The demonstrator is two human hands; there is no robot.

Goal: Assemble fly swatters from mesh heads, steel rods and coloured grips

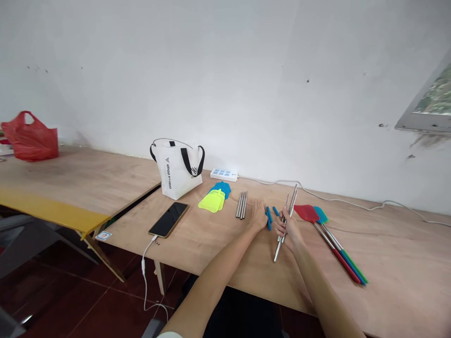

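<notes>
My right hand (287, 228) is closed around several shiny metal rods (293, 199), which slant up and away from me; one thin end sticks out below the fist. To its left, my left hand (259, 215) rests low on the table, fingers apart, beside some blue handle sleeves (269, 219). Its fingertips are small and partly hidden, so contact with the sleeves is unclear. Several short metal tubes (241, 205) lie side by side left of that hand. Farther left are yellow fly swatter heads (211, 201) and blue fly swatter heads (222, 188), overlapping.
Assembled fly swatters, with a red head (306, 212) and a blue-green head (321, 214), lie at right. A phone (169, 219) on a white cable, a white bag (176, 173) and a power strip (224, 174) stand left and behind. A red plastic bag (33, 141) sits on another table.
</notes>
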